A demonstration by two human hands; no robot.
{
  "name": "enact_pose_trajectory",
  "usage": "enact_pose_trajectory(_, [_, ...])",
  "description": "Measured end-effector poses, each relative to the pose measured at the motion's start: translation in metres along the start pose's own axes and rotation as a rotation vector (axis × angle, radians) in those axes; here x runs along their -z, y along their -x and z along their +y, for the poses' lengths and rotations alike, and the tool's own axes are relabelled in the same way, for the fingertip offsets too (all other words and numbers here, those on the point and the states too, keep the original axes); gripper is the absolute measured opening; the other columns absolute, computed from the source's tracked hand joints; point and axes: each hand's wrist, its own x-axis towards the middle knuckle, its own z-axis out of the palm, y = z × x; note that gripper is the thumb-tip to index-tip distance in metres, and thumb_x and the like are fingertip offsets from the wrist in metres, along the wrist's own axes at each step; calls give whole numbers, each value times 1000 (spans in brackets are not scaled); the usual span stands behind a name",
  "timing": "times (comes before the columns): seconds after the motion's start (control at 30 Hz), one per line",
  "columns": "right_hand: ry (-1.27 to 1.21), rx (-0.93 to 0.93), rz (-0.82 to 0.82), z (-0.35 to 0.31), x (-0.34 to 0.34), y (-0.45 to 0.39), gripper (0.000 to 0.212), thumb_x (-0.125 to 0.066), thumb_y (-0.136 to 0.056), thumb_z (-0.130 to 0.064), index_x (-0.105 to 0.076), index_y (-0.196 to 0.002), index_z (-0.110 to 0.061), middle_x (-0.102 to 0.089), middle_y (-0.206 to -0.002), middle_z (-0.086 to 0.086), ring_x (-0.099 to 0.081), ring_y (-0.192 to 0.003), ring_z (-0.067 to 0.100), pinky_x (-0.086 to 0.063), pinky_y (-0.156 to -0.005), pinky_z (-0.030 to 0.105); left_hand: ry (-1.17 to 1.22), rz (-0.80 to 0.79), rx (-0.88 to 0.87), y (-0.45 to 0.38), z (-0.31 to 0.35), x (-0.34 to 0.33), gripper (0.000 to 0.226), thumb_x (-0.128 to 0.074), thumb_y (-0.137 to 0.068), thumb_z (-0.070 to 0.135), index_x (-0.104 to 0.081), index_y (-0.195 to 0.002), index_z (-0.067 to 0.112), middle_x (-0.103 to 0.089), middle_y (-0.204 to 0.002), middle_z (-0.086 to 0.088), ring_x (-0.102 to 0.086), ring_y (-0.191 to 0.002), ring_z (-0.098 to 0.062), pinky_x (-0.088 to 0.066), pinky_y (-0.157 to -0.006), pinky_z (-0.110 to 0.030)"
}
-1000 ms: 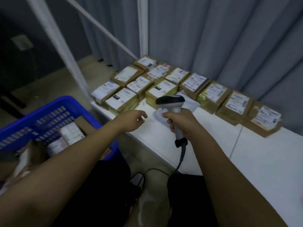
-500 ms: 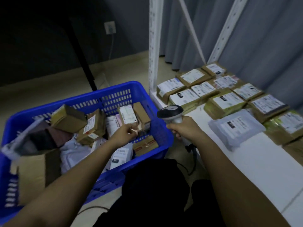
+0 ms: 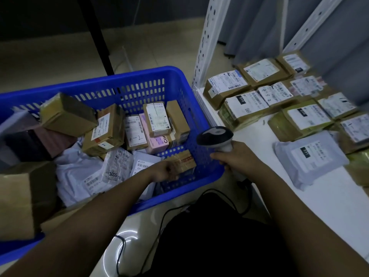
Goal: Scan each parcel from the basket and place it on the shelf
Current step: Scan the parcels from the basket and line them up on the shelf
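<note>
Left hand (image 3: 166,171): inside blue basket (image 3: 127,80), grip clamped on a small brown parcel (image 3: 184,161) at its near right corner. Right hand (image 3: 237,156): grip closed round corded scanner (image 3: 216,136), beside the white shelf (image 3: 329,204) bearing labelled parcels.

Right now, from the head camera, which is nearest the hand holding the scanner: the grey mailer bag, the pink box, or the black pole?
From the right hand:
1. Grey mailer bag, on the shelf to its right.
2. Pink box, in the basket to its left.
3. Black pole, far back on the floor.

Basket (image 3: 127,90) (parcels (image 3: 103,130) inside) left of shelf (image 3: 259,136)
</note>
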Motion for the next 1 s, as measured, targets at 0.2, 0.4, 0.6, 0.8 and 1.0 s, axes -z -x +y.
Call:
enact_pose_trajectory(0.2, [-47,8,-7,-9,0,-19,16,-72,-85,-13,-59,-75,-12,-59,-58,1,-52,-45,8,-44,-46,19,-146,203,47,-41,-17,5,55,-67,-78,26,-50,-122,-2,-56,-122,-22,-53,-114,-40,-42,-85,-34])
enact_pose_trajectory(0.4, [-87,-9,-17,-8,3,-32,15,-71,-86,-18,-59,-78,-14,-61,-60,0,-54,-50,11,-46,-50,22,-430,136,141,-82,-36,-12,105,-73,-78,43,-8,-150,3,-14,-153,-21,-19,-139,-42,-29,-110,-48])
enact_pose_trajectory(0.6, [-116,-15,12,10,17,-30,17,-71,-85,-14,-59,-74,-12,-60,-54,-6,-54,-44,2,-42,-44,17,-642,221,205,-99,-31,-31,72,-52,-95,32,-12,-147,2,-30,-143,-19,-35,-131,-37,-39,-100,-45])
enact_pose_trajectory(0.8, [-150,-27,44,18,26,-17,16,-71,-84,-13,-60,-73,-12,-60,-53,-5,-54,-44,3,-42,-45,18,-551,159,200,-83,-18,4,93,-73,-74,46,-24,-139,0,-39,-134,-22,-42,-122,-40,-40,-97,-43])
enact_pose_trajectory(1.0, [-162,22,145,8,27,12,25,-71,-83,-15,-56,-63,-11,-55,-44,-4,-50,-40,8,-41,-47,23,-51,199,130,-4,34,65,92,-77,-51,61,-44,-123,15,-56,-118,-9,-58,-103,-26,-53,-86,-42])
